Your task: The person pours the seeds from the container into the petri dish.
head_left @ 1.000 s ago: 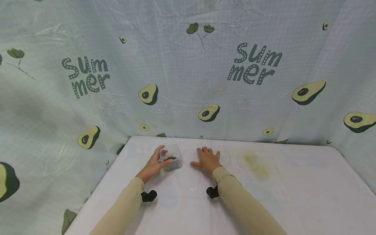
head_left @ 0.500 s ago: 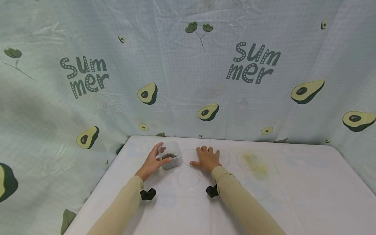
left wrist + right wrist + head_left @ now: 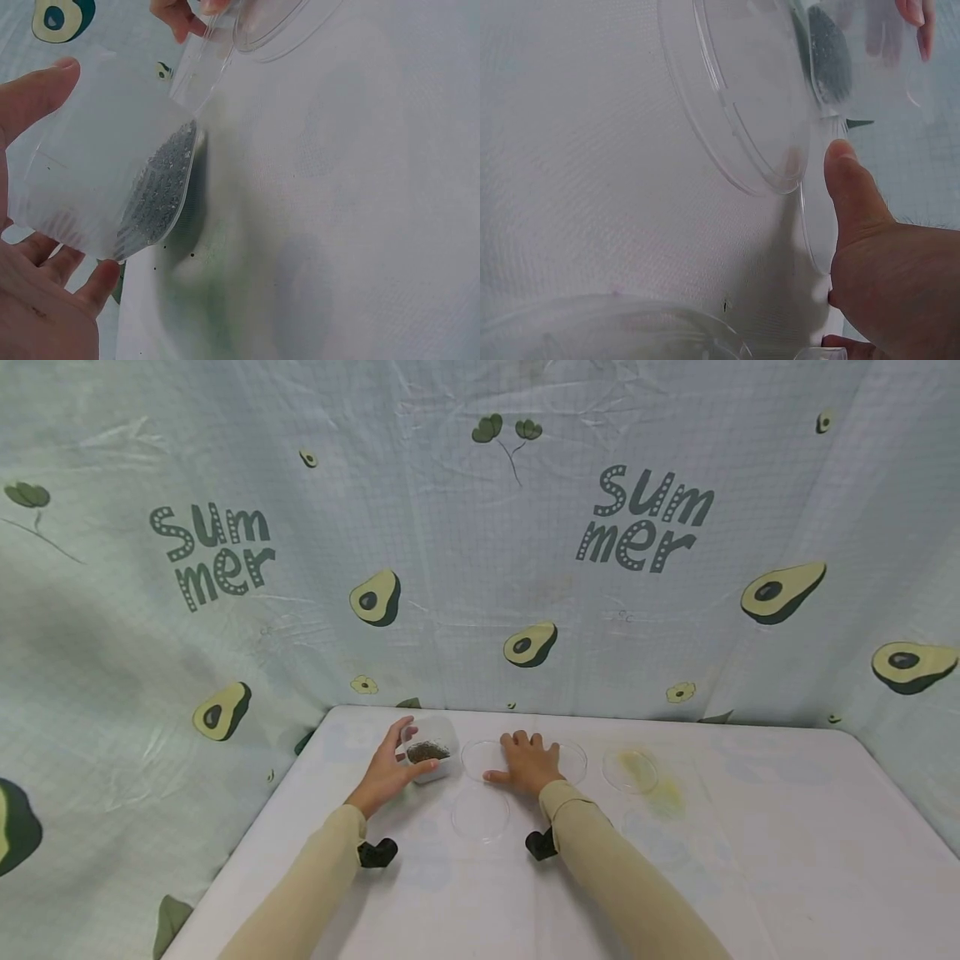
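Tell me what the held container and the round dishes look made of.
Container: probably plastic, smooth and cloudy; the left hand shows hazily through its wall. Round dishes: clear and glossy, plastic or perhaps glass; their rims catch bright highlights.

Head camera: I place it above the near side of the table (image 3: pixel 787 843), facing forward and down. Set well back, it takes in both arms (image 3: pixel 315 885), the tabletop and, beyond, the printed curtain (image 3: pixel 450 527). Left wrist camera: close in by the left hand (image 3: pixel 385 777), rolled so the tabletop stands sideways; looks past the tub (image 3: pixel 90 142) toward the right hand (image 3: pixel 531 767). Right wrist camera: also close and rolled, faces leftward past the thumb (image 3: pixel 851 191). Shared by both wrist views: tub, clear dishes (image 3: pixel 742 90).
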### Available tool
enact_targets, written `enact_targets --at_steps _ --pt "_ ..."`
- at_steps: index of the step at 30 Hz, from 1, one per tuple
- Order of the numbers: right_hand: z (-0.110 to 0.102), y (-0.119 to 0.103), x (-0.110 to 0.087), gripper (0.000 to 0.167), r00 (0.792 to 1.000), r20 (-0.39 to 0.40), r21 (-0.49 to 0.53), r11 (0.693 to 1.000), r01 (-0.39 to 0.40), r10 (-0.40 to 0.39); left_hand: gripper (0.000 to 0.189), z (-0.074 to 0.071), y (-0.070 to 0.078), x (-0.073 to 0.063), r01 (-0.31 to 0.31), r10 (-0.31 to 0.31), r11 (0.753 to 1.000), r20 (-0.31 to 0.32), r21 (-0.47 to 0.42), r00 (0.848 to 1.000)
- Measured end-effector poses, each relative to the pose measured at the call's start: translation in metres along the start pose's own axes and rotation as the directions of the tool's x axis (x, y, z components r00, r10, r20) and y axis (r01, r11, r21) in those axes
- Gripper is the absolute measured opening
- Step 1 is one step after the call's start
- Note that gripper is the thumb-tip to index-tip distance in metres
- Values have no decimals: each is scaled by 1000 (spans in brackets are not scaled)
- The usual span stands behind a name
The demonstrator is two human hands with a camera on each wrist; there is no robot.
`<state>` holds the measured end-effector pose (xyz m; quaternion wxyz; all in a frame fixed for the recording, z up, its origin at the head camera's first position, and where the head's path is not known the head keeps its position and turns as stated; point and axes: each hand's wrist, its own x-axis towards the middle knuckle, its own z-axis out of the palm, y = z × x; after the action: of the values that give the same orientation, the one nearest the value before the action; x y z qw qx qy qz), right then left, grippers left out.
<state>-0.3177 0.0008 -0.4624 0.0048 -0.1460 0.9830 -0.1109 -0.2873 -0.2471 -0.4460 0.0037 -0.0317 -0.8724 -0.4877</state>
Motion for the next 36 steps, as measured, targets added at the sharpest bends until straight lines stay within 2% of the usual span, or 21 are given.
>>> enact_targets --at_steps 10,18,24,31,36 --pt "2 0 2 76 1000 6 13 1000 -9 9 93 -1 5 1 -22 23 999 -3 47 1000" --pt "1 -4 6 78 1000 5 -6 1000 6 -6 101 -4 6 5 -56 59 996 -41 76 997" --pt "-1 -5 4 76 1000 17 14 1000 -5 5 100 -2 10 5 -57 63 994 -55 93 997" --pt "0 -2 4 75 1000 0 12 1000 -13 13 96 2 13 7 -106 119 984 -80 143 990" --pt "5 1 5 78 999 23 13 999 -30 30 97 7 14 7 -98 109 986 -80 139 991"
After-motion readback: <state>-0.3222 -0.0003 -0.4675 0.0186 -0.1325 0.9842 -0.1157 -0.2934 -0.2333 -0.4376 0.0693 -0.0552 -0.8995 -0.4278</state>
